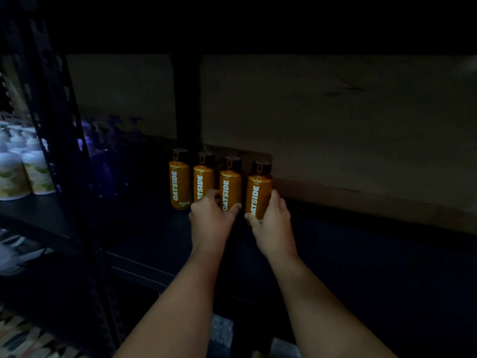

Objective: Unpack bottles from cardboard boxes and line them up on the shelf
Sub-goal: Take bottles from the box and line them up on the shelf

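On the far left, past a dark slotted upright (pixel 55 125) of the rack, pale pump bottles (pixel 23 166) stand in a group on the neighbouring shelf, apart from the work. Further right, on the dark shelf board (pixel 361 249), four orange bottles with black caps stand upright in a row that runs left to right in front of a large cardboard box (pixel 335 120), which fills the back of the bay. The first bottle (pixel 180 180) stands free at the left end, and the second bottle (pixel 204 179) stands just beside it, its lower part hidden behind the left hand (pixel 210 215). That hand wraps the base of the third bottle (pixel 230 183), thumb on the right side of the label and fingers curled round the left, low down, probably so the bottle can be slid and turned without tipping. Just to the right, the right hand (pixel 271 218) grips the fourth bottle (pixel 259 192) in the same low manner, thumb across the near face and fingers round the far side. Both held bottles appear to rest on the board or very close to it, though the dim light leaves that uncertain. Judging by the tight spacing and the labels facing near, the two hands seem to be settling the newest pair into line, so the row grows rightward along the box.
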`<action>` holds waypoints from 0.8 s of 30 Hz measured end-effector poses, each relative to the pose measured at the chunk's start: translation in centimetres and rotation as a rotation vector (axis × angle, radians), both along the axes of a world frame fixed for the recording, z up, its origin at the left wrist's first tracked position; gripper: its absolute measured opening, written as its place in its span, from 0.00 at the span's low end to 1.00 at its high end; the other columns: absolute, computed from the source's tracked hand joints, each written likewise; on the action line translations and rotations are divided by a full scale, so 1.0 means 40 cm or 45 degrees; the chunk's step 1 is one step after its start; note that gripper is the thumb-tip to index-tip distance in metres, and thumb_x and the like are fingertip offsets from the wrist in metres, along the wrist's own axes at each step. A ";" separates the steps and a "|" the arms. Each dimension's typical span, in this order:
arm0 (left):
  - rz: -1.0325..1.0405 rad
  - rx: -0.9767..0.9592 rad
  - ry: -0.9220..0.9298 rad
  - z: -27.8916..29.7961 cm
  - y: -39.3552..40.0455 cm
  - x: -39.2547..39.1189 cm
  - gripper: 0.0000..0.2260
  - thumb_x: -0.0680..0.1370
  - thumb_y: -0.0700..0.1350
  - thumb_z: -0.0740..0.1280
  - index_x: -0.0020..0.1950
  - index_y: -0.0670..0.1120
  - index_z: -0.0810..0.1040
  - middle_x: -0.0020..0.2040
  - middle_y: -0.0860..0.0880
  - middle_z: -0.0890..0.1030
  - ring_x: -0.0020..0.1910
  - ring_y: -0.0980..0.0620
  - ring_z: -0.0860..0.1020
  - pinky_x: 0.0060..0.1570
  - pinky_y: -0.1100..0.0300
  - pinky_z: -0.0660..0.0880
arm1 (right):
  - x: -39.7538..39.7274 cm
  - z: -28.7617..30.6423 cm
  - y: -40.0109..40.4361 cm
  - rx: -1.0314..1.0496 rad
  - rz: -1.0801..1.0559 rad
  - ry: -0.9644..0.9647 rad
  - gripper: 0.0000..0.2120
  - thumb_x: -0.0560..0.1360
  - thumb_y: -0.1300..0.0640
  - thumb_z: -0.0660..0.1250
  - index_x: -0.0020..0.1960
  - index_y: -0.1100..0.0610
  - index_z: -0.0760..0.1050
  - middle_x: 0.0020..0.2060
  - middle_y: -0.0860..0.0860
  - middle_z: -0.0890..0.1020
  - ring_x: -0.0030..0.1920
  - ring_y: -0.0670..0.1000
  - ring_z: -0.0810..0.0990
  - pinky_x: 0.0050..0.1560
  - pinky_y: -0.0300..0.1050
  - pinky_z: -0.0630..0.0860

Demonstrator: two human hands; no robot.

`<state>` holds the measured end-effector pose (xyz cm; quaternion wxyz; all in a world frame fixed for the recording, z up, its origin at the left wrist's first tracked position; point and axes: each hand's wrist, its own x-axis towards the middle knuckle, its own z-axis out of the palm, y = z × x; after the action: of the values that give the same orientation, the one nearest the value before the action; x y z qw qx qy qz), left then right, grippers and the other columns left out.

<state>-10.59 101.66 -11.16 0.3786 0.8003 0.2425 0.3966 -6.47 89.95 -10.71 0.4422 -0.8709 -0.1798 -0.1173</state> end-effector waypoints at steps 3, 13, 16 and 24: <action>0.005 -0.002 -0.004 -0.001 0.000 0.001 0.23 0.72 0.50 0.80 0.64 0.47 0.79 0.57 0.48 0.84 0.55 0.53 0.83 0.47 0.65 0.75 | -0.001 -0.003 -0.001 0.007 0.008 -0.001 0.41 0.77 0.54 0.73 0.82 0.54 0.52 0.73 0.52 0.66 0.71 0.52 0.71 0.65 0.47 0.72; 0.008 -0.024 -0.004 -0.003 0.002 0.002 0.25 0.71 0.49 0.81 0.65 0.47 0.78 0.58 0.48 0.84 0.57 0.52 0.83 0.50 0.62 0.76 | 0.001 0.001 -0.001 0.007 0.019 0.009 0.42 0.78 0.54 0.72 0.82 0.54 0.49 0.74 0.51 0.65 0.72 0.52 0.70 0.66 0.48 0.72; 0.013 -0.024 0.002 -0.005 0.002 0.002 0.25 0.70 0.47 0.81 0.65 0.47 0.78 0.59 0.48 0.83 0.58 0.52 0.82 0.50 0.62 0.76 | 0.003 -0.001 -0.001 0.009 0.030 0.027 0.43 0.78 0.54 0.72 0.82 0.53 0.48 0.75 0.51 0.64 0.73 0.52 0.69 0.67 0.49 0.72; 0.018 -0.016 -0.012 -0.010 0.005 0.003 0.26 0.70 0.48 0.81 0.65 0.47 0.78 0.59 0.48 0.84 0.58 0.52 0.82 0.51 0.62 0.76 | 0.004 0.000 0.002 0.005 0.026 0.024 0.42 0.78 0.54 0.71 0.82 0.53 0.48 0.74 0.51 0.65 0.72 0.52 0.70 0.67 0.49 0.72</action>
<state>-10.48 101.86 -11.56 0.3820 0.7943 0.2488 0.4015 -6.31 90.05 -10.72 0.4466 -0.8692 -0.1843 -0.1049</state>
